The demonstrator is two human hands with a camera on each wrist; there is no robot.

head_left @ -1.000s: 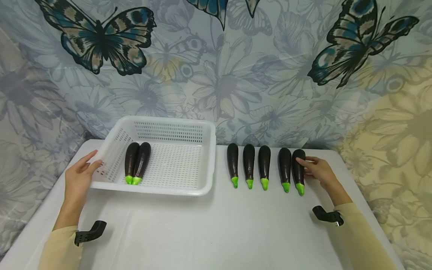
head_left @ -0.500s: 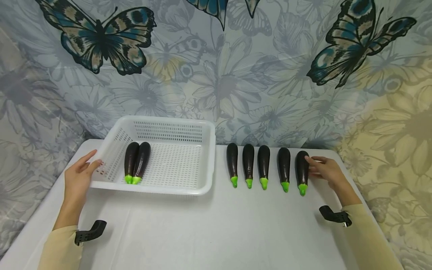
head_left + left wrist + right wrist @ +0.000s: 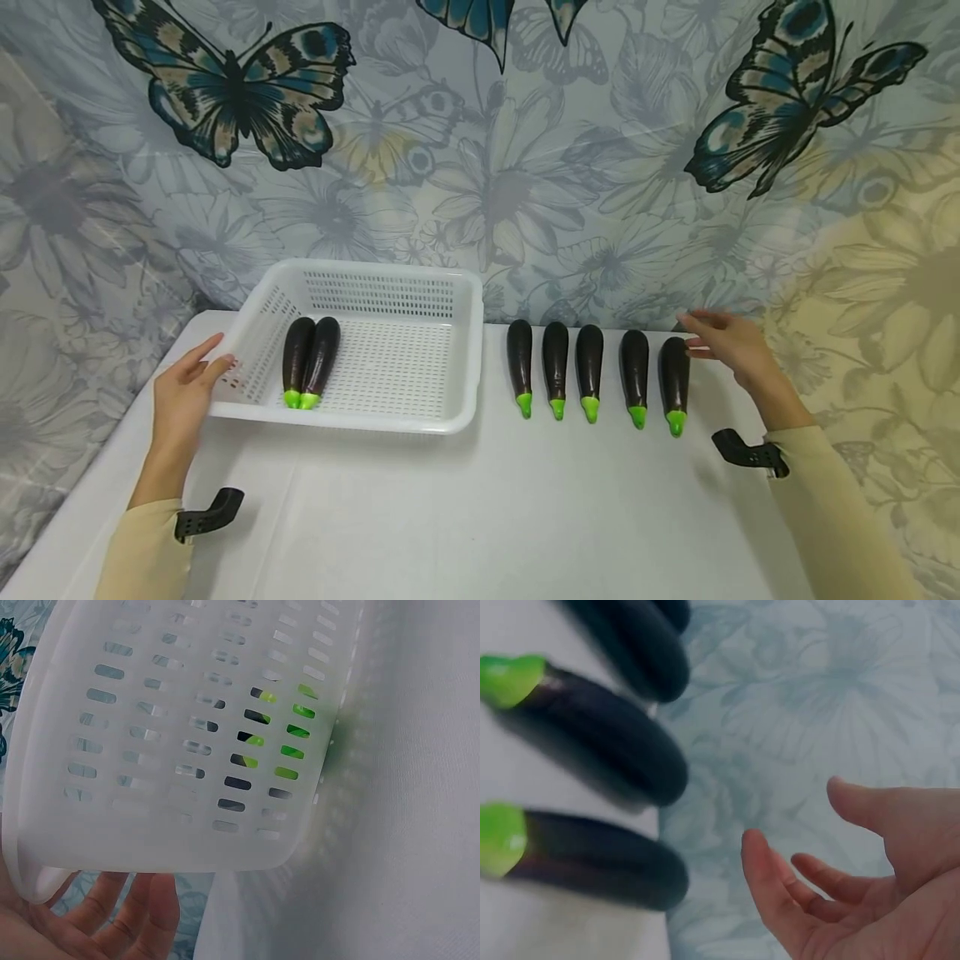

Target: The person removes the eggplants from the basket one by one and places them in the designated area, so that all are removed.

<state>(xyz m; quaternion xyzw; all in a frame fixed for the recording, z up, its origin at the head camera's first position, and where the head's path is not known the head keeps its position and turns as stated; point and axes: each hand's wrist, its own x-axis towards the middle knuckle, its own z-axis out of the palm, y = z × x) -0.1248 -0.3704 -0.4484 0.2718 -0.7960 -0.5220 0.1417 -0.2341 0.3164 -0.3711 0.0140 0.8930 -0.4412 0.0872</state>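
My left hand (image 3: 182, 392) grips the left end of a white plastic basket (image 3: 390, 421), thumb over the rim and fingers outside; in the left wrist view the fingers (image 3: 124, 919) show below its slotted wall. Two dark eggplants with bright green stem ends, one eggplant (image 3: 298, 354) and another eggplant (image 3: 323, 354), lie side by side in the basket's left part. My right hand (image 3: 731, 346) holds nothing, fingers loosely spread, beside the upper end of the rightmost eggplant (image 3: 674, 379). In the right wrist view a gap separates the right hand (image 3: 855, 877) from the nearest eggplant (image 3: 600, 859).
Several more eggplants lie in a row right of the basket, among them a middle eggplant (image 3: 588, 362) and, after a wider gap, another eggplant (image 3: 634, 371). All rest on a white-covered table (image 3: 480, 508). A butterfly-patterned cloth (image 3: 510, 208) rises behind it.
The rightmost eggplant has shifted slightly right, away from its neighbour. My right hand has let go of it and moved up toward the table's back edge. The left hand stays at the basket.
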